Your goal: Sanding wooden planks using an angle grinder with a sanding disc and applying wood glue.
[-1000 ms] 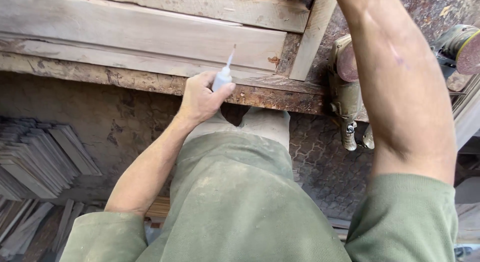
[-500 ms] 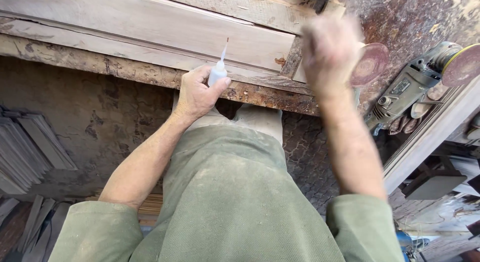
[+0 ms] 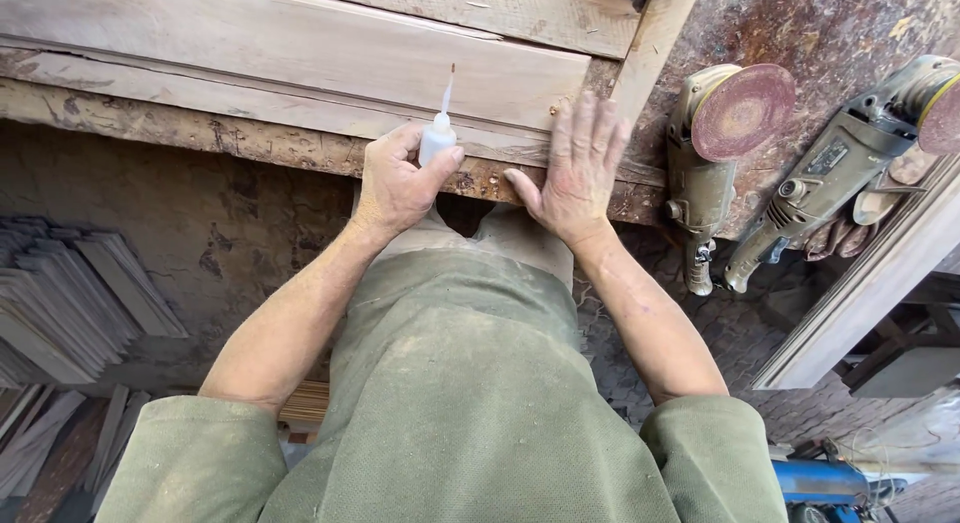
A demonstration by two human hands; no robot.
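The bench [image 3: 250, 143], rusty and rough along its near edge, is seen from above. Wide boards [image 3: 300, 53] are laid along it, with a narrower strip [image 3: 648, 48] set crosswise at their right end. Two grinders are laid on the bench to the right: one [image 3: 705, 143] with a reddish disc turned upward, the other [image 3: 830, 173] angled beside it. Thin slats [image 3: 80, 303] are stacked on the floor at the left.

The right hand [image 3: 575, 173] is laid flat, fingers spread, on the bench edge and the boards' right end; nothing is gripped by it. The left hand [image 3: 400, 188] is held at the bench edge just beside it. Its grip is closed round a small white bottle [image 3: 437, 138], held upright with the thin nozzle pointed up over the nearest board, the thumb pressed against the bottle's side.
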